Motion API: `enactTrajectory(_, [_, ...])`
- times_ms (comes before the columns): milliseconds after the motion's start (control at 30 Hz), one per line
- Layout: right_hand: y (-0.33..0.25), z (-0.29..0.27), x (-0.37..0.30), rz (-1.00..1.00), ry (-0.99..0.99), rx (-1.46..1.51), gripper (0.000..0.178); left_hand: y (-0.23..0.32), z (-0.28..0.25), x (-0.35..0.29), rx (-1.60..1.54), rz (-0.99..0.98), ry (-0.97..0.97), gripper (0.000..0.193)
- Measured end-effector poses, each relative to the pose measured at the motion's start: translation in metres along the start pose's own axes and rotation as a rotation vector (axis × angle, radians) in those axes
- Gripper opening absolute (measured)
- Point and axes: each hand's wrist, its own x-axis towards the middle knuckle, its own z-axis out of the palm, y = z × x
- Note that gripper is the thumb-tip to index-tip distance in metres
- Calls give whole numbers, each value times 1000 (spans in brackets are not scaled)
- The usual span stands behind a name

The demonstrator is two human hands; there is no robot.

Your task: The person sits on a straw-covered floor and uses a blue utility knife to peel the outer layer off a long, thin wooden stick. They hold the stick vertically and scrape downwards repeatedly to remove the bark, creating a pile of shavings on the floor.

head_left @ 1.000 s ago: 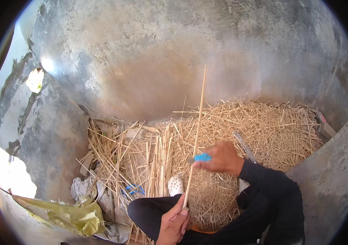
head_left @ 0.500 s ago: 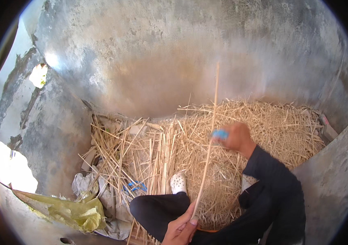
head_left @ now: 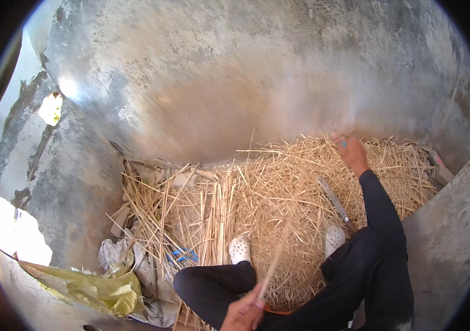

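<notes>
My left hand (head_left: pixel 243 310), low at the centre, is closed round the near end of a thin bamboo strip (head_left: pixel 274 263). The strip slants up and to the right, and motion blurs its far part. Farther off, above the straw-like shavings (head_left: pixel 295 204), my right hand (head_left: pixel 352 153) reaches out with curled fingers. A small blue patch (head_left: pixel 344 144) shows at those fingers; whether it is a wrap or a held piece is unclear. Whether the hand touches the strip cannot be made out. Below it a knife (head_left: pixel 331 197) lies on the shavings, handle toward my right knee.
Cut strips (head_left: pixel 218 215) lie in a loose bundle left of the shavings, near blue-handled scissors or a similar tool (head_left: pixel 184 255). A yellowish sheet (head_left: pixel 94 287) and crumpled grey sacking (head_left: pixel 116 254) sit at the left. A concrete wall (head_left: pixel 235 83) rises behind. My white clogs (head_left: pixel 240 250) rest either side.
My right hand has moved up and to the right, away from the middle of the strip. The strip has tilted rightward and blurred. The knife, previously hidden behind my arm, now shows.
</notes>
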Motion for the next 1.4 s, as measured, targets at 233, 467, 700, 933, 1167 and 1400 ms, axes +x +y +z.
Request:
enactTrajectory(233, [-173, -43, -129, -670, -563, 189, 76, 36, 1, 23, -120, -5, 96, 49])
enactTrajectory(467, [-158, -24, -104, -432, -493, 110, 69, 24, 4, 25, -168, 71, 80, 50])
enactTrajectory(700, [-146, -10, -77, -457, -393, 65, 74, 18, 5, 22, -9, 96, 68, 51])
enactTrajectory(933, [-175, -19, -121, -655, -462, 245, 72, 26, -4, 21, 209, 142, 153, 48])
enactTrajectory(1167, [-138, 1, -58, -506, -297, 2, 70, 30, 3, 21, 311, 244, 99, 51])
enactTrajectory(1400, [-154, 8, -98, -585, -244, 133, 70, 26, -8, 14, 331, 176, 48, 50])
